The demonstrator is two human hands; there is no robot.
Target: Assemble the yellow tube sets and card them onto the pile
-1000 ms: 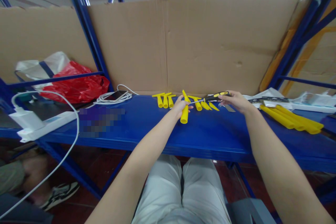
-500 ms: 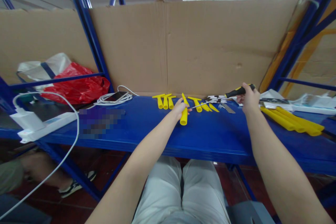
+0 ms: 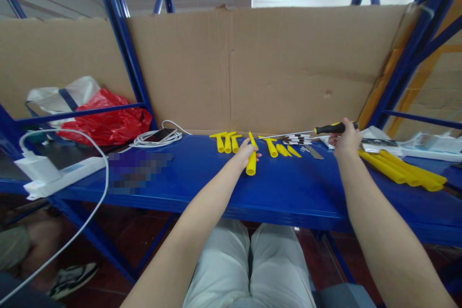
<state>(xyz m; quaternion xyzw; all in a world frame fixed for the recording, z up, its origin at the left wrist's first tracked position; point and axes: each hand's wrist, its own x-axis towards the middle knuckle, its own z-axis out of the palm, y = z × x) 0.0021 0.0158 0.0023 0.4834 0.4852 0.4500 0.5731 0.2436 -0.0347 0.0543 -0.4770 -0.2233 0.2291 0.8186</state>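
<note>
My left hand point(image 3: 248, 152) is wrapped round a yellow plastic piece with a tubular handle point(image 3: 251, 166), its open end facing me. In my right hand point(image 3: 346, 138) is a long screwdriver point(image 3: 330, 128) with a black and yellow grip. Its thin shaft points left, nearly level, with the tip close to the top of the held piece; I cannot tell if they touch. Several similar yellow T-shaped pieces point(image 3: 227, 143) lie left of my left hand, and another T-shaped piece point(image 3: 271, 147) lies to its right. Flat yellow blades point(image 3: 294, 151) rest beside that one.
A metal strip point(image 3: 314, 152), small screws point(image 3: 303, 149) and black-and-white sticks point(image 3: 299, 139) lie near the cardboard wall point(image 3: 288, 67). Yellow tubes point(image 3: 404, 168) sit at right. Coiled white cable point(image 3: 144, 138), a phone point(image 3: 160, 134), a power strip point(image 3: 72, 173) and a red bag point(image 3: 108, 118) are left.
The screwdriver has lifted slightly and its shaft has become more level, its tip rising away from beside my left fingers. My left hand still holds the yellow piece. A person's foot at lower left has shifted.
</note>
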